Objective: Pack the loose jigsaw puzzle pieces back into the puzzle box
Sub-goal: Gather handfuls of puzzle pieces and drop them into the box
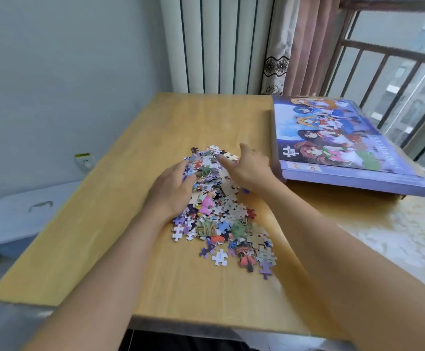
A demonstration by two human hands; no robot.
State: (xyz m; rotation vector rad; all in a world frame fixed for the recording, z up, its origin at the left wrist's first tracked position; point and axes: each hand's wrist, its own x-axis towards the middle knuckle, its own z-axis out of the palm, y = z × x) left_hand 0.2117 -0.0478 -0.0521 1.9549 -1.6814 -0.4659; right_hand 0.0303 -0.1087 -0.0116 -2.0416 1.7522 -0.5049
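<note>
Two hands on puzzle pieces [221,211], left hand [173,191] seemingly gripping some, right hand [249,171] flat, puzzle box [338,138] closed

Home room, likely high-rise flat: wooden table [135,224] centre, curtains [294,44] top, barred window [396,79] upper right, wall socket [84,162] left.

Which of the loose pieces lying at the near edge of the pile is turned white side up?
The white puzzle piece, lying by itself just left of the pile's near end. Its neighbours show printed colour; this one shows plain white.
</note>
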